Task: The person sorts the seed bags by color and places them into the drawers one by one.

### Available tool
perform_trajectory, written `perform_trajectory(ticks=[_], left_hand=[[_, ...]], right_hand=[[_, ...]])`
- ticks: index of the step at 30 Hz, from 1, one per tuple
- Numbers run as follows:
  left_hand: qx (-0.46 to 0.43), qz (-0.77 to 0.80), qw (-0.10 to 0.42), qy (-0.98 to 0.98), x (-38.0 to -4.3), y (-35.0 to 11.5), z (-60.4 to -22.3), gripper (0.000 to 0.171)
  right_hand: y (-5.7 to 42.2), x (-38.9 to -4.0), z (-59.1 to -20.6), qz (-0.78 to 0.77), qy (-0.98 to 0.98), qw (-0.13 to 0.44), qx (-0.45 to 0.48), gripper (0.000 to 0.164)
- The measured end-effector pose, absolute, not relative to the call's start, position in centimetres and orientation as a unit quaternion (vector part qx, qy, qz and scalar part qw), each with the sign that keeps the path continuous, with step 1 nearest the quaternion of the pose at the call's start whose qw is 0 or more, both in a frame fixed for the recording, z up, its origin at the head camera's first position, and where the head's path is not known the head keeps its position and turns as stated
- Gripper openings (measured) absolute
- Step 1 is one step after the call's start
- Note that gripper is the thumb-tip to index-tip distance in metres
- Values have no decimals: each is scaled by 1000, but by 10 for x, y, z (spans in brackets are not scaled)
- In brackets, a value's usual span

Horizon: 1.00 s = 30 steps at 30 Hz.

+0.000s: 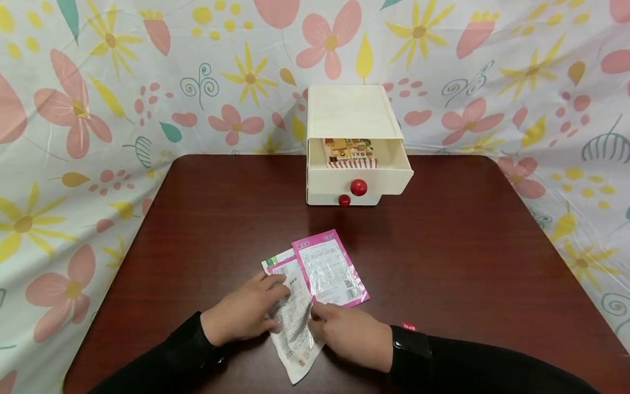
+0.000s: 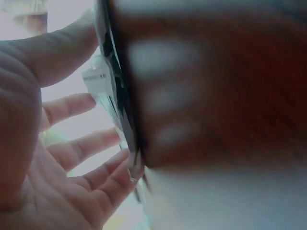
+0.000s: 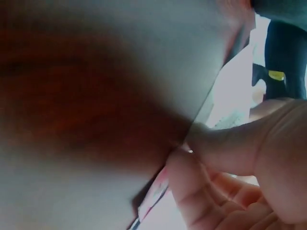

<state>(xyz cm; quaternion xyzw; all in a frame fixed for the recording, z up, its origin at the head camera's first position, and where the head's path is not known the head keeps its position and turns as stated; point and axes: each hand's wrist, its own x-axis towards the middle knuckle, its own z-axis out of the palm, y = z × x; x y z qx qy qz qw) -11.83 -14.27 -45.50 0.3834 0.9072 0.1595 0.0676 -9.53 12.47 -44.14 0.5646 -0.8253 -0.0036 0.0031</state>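
Your right hand (image 1: 351, 335) pinched the white packet (image 1: 296, 334) by its right edge; your left hand (image 1: 246, 310) loosely touched its left, well apart from the open drawer (image 1: 331, 179).

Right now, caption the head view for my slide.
A left hand and right hand handle packets on a dark table, near an open white drawer.

dark reddish-brown table (image 1: 458, 262), cream two-drawer unit (image 1: 351, 109) at the far edge, red round knobs (image 1: 359, 187) on both drawers. the top drawer (image 1: 386, 181) is pulled out with a colorful packet (image 1: 349, 151) in it, red-and-white stripes along one edge. floral cloth (image 1: 187, 131) behind it all, plus a little red thing (image 1: 408, 326) nearer the front.
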Motion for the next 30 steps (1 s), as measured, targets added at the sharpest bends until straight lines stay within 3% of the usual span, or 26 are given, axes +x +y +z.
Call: perform_trajectory(ticks=[4,10,15,19,30], left_hand=[[363,138,68,919,-117,-145,-448,56],[358,119,85,922,-118,-154,-437,48],[353,135,89,921,-120,-157,-432,55],[340,150,100,923,-124,-157,-432,64],[332,142,136,923,-123,-144,-436,70]], right_hand=[[132,-98,-439,6,-836,-12,549,18],[151,-99,-427,45,-855,-86,509,16],[162,-97,-411,63,-878,-144,453,15],[163,-90,-408,81,-894,-188,398,23],[151,-73,-415,82,-907,-190,366,27]])
